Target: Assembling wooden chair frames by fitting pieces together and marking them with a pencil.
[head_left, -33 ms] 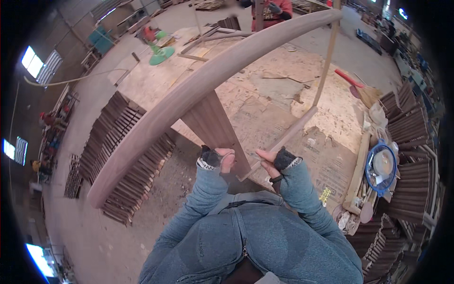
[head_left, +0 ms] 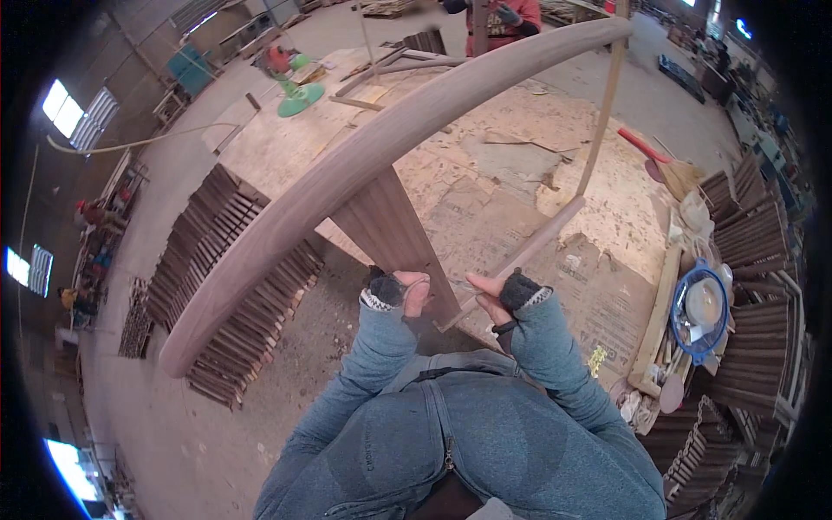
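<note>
A brown wooden furniture frame stands in front of me, with a long curved rail (head_left: 390, 134) sweeping from lower left to upper right. A flat wooden slat (head_left: 394, 230) runs from that rail down toward my hands. My left hand (head_left: 407, 293), in a dark fingerless glove, is closed beside the slat's near end. Across from it, my right hand (head_left: 501, 295), gloved the same way, has thumb and fingers pinched at the slat's other side. Whatever the fingers grip is too small to make out. Past my right hand extends a narrow straight rail (head_left: 542, 234).
A worktable (head_left: 633, 195) covered with worn cardboard spreads beyond the frame. At right sit a blue basket (head_left: 700, 334) and a red-handled brush (head_left: 646, 146). Stacked wooden strips (head_left: 269, 321) lie at left; a green stand (head_left: 301, 100) is farther off. Another person (head_left: 503, 22) is across the table.
</note>
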Motion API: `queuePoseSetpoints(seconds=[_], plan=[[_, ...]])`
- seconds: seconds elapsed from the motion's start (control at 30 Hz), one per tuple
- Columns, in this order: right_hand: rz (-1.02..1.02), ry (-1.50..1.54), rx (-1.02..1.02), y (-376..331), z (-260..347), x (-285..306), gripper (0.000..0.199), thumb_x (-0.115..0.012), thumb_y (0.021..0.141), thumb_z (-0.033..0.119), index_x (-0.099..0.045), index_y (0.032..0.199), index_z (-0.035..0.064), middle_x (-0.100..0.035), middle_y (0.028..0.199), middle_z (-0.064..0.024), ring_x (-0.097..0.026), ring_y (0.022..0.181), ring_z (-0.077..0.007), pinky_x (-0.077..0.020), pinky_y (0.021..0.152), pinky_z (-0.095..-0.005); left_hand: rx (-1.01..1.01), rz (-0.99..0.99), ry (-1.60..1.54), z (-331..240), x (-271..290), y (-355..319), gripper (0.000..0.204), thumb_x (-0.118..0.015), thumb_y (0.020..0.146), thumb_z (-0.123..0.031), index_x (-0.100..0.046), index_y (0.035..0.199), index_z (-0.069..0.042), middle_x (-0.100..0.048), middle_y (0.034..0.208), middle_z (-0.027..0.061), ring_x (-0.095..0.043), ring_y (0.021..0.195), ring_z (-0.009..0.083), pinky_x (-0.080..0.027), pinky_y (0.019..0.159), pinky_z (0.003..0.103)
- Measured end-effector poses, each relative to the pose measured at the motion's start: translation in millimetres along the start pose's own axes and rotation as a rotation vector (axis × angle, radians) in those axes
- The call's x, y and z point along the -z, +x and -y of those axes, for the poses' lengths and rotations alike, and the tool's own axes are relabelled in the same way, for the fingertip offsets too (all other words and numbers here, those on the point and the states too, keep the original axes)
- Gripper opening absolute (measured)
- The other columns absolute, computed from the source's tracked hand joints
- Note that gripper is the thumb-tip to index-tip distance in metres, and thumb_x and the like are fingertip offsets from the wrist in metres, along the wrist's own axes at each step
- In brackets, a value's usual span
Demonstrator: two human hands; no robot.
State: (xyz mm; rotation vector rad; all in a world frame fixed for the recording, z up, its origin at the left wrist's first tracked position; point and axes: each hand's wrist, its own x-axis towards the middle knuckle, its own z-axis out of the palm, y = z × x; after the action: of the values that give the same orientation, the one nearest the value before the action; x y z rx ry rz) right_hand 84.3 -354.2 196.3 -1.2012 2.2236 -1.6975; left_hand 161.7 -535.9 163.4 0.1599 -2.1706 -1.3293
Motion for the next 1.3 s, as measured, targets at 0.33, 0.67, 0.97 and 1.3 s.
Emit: queuePoseSetpoints(seconds=[0.33,0.67,0.97,1.3], plan=[[0.168,-0.048,0.075,17,-22,8,0.04,-0.053,0.078,0.001,-0.053,0.117,0.011,-0.053,0.075,-0.0142,-0.052,0.064,-0.0264,-0.0427,0.059,-0.0355,0.011,-0.023,0.108,-10,-9,-3,0.016,-0.05,0.088,-0.014,-0.056,0.09,0.0,-0.059,0.073,0.0074,-0.056,0.067,0.0147,-0.045,0.061,0.026],[0.314,-0.013,-0.002,24,-33,15,0.039,-0.053,0.079,0.001,-0.054,0.117,0.011,-0.054,0.077,-0.013,-0.053,0.067,-0.0229,-0.0434,0.061,-0.0341,0.031,-0.069,0.129,-16,-16,-6,0.014,-0.051,0.087,-0.013,-0.055,0.089,0.0,-0.059,0.073,0.0076,-0.056,0.067,0.0144,-0.044,0.061,0.026],[0.145,0.205,-0.246,10,-69,31,0.026,-0.051,0.085,0.008,-0.058,0.11,0.0039,-0.057,0.069,-0.0088,-0.046,0.057,-0.0154,-0.0406,0.055,-0.0285,0.096,-0.047,0.17,-13,-19,-20,0.013,-0.053,0.086,-0.012,-0.055,0.09,-0.001,-0.056,0.076,0.0059,-0.052,0.067,0.0124,-0.042,0.061,0.025],[0.353,-0.044,-0.43,-59,-247,-32,0.033,-0.051,0.078,0.009,-0.059,0.11,0.0112,-0.054,0.07,-0.0204,-0.05,0.059,-0.0244,-0.0408,0.058,-0.0339,-0.154,0.129,0.397,-8,-23,-35,0.012,-0.048,0.085,-0.01,-0.053,0.094,-0.003,-0.06,0.082,0.0099,-0.054,0.068,0.0176,-0.043,0.064,0.029]])
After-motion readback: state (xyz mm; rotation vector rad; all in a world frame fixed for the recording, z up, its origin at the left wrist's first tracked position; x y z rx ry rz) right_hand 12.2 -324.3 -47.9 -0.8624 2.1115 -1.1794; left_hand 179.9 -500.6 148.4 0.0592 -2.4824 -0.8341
